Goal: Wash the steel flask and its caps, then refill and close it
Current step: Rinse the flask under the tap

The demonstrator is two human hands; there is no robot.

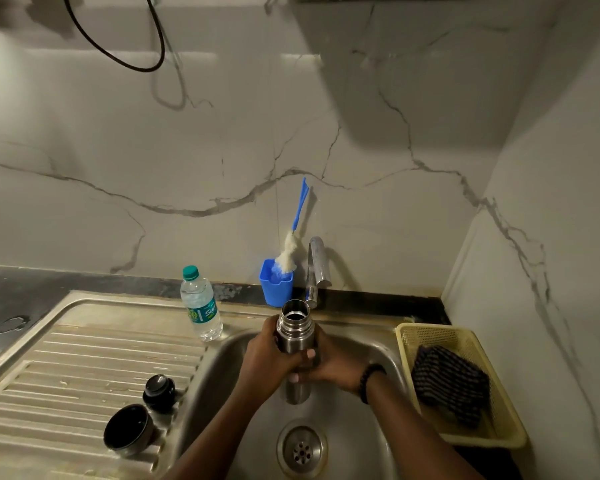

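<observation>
Head view: both hands grip open flask (294, 332); bottle (201, 304) label unreadable.

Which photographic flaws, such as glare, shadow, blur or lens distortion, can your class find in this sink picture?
Head view: glare blooms on the marble wall at the upper left edge; a broad soft shadow falls on it at the upper right; wide-angle distortion bends the counter edge and corner; the yellow basket and dark cloth look soft; the steel flask is reasonably sharp.
</observation>
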